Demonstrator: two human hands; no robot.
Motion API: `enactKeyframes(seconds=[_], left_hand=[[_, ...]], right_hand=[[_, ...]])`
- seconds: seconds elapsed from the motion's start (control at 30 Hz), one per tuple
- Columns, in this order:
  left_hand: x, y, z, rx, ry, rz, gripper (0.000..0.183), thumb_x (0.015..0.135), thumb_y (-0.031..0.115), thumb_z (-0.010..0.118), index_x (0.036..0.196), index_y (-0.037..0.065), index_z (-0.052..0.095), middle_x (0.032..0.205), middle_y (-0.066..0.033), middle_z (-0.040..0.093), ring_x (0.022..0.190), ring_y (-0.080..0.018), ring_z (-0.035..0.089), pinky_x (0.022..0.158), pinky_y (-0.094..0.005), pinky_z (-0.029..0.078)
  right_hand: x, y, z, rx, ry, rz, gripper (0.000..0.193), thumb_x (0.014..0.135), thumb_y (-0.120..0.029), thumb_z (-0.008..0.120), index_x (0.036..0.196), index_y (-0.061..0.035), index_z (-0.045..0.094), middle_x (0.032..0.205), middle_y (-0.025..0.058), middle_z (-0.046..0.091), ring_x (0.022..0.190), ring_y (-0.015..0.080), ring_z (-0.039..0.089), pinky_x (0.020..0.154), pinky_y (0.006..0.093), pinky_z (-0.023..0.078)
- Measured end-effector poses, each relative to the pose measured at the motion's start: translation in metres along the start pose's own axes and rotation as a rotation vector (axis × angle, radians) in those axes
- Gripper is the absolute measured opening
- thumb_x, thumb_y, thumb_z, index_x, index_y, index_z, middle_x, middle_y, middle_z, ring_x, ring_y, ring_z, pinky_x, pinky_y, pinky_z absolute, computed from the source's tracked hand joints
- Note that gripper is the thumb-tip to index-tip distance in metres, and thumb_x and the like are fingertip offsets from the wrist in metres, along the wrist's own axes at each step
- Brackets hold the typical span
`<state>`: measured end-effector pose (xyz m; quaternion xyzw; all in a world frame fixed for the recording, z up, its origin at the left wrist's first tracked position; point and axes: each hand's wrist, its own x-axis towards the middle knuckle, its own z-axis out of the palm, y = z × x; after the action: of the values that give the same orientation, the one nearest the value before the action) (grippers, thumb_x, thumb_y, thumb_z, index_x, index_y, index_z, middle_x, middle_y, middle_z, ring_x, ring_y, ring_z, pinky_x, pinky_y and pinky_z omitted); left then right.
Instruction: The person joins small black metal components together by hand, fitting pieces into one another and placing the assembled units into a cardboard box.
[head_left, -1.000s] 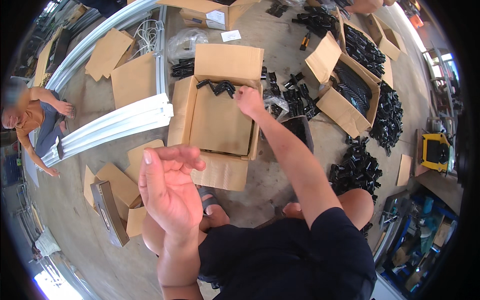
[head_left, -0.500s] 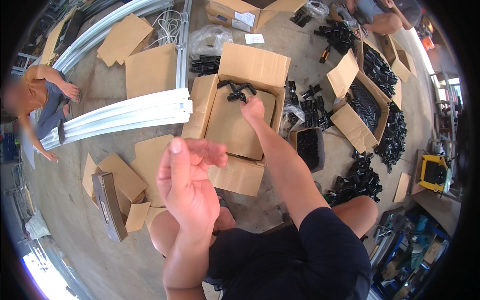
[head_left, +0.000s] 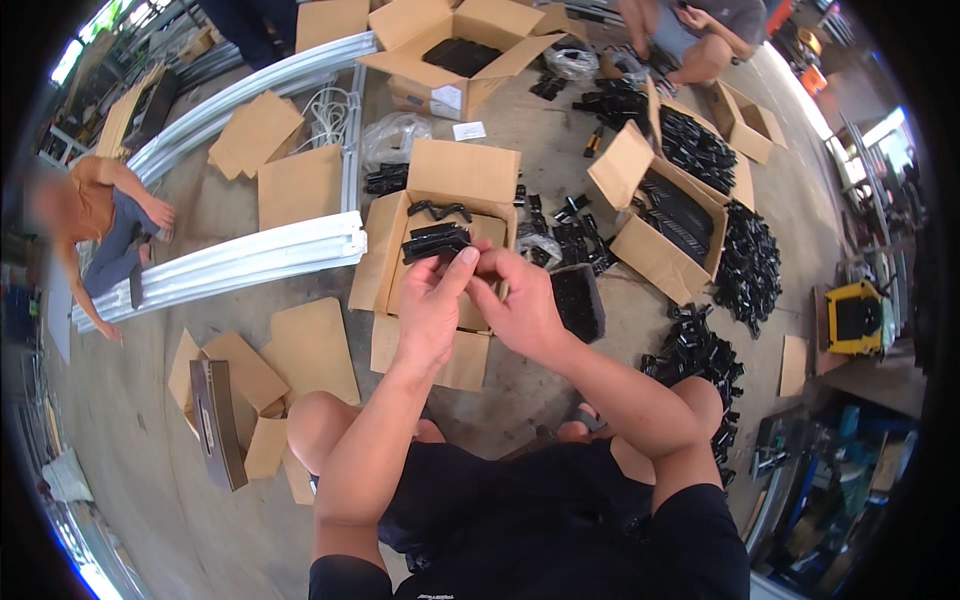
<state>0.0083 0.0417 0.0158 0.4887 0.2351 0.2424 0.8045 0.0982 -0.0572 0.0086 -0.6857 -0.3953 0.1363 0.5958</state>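
Note:
A black angled bracket (head_left: 437, 240) is held up above an open cardboard box (head_left: 378, 255) in front of me. My left hand (head_left: 430, 310) grips it from below, thumb along its near side. At the bracket's right end, my right hand (head_left: 522, 300) has its fingers bent inward and touching it; part of their hold is hidden. Inside the box, more black brackets (head_left: 440, 211) lie on a cardboard sheet (head_left: 480, 228) near the far wall.
A black-filled bin (head_left: 578, 305) stands right of the box. Piles of black parts (head_left: 700, 360) and an opened carton (head_left: 665, 250) lie farther right. White metal profiles (head_left: 250, 262) stretch left towards a seated person (head_left: 110, 220); another person (head_left: 690, 40) sits at the far right.
My right hand has come back from inside the box with a bracket. My left hand, open before, has joined it and now grips the bracket. The view has shifted, showing more of the far side.

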Motion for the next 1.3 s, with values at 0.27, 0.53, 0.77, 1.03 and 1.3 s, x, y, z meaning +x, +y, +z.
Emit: enactKeyframes(seconds=[0.27,0.53,0.77,1.03,1.3], left_hand=[[-0.048,-0.021,0.021,0.433,-0.314,-0.069,0.016,0.099,0.013,0.064,0.108,0.000,0.069,0.092,-0.0045,0.071,0.084,-0.0116,0.066,0.077,-0.0282,0.054],[-0.046,-0.041,0.031,0.164,-0.361,-0.123,0.027,0.103,0.015,0.057,0.123,-0.003,0.061,0.113,-0.0114,0.070,0.102,-0.0193,0.068,0.089,-0.0339,0.055],[-0.033,-0.051,0.041,-0.201,-0.165,-0.093,0.030,0.105,0.020,0.055,0.125,-0.001,0.061,0.123,-0.0133,0.066,0.114,-0.0226,0.065,0.097,-0.0389,0.055],[-0.015,-0.051,0.044,-0.265,-0.113,0.000,0.027,0.103,0.018,0.058,0.124,0.001,0.063,0.122,-0.0108,0.067,0.109,-0.0194,0.065,0.098,-0.0395,0.053],[-0.014,-0.043,0.033,0.133,-0.174,0.060,0.030,0.101,0.014,0.061,0.126,-0.002,0.062,0.119,-0.0101,0.069,0.110,-0.0173,0.065,0.098,-0.0348,0.052]], right_hand=[[-0.024,-0.048,-0.099,-0.109,-0.164,-0.130,0.039,0.085,-0.012,0.076,0.120,-0.0011,0.064,0.097,0.0144,0.066,0.088,0.0249,0.064,0.073,0.0325,0.053],[-0.036,-0.022,-0.128,0.134,-0.130,0.180,0.040,0.091,-0.006,0.070,0.130,-0.0029,0.061,0.093,0.0041,0.064,0.078,0.0096,0.057,0.069,0.0273,0.052],[-0.031,-0.009,-0.097,0.599,0.230,0.183,0.033,0.096,-0.001,0.064,0.127,0.0017,0.055,0.108,0.0047,0.060,0.097,0.0121,0.062,0.085,0.0280,0.053],[-0.037,0.001,-0.098,0.322,0.084,0.173,0.041,0.092,0.001,0.068,0.129,0.0010,0.052,0.107,0.0060,0.061,0.097,0.0133,0.061,0.087,0.0280,0.052],[-0.038,0.003,-0.114,-0.454,-0.168,-0.007,0.032,0.082,-0.006,0.077,0.109,0.0023,0.064,0.087,0.0118,0.061,0.075,0.0195,0.063,0.069,0.0316,0.050]])
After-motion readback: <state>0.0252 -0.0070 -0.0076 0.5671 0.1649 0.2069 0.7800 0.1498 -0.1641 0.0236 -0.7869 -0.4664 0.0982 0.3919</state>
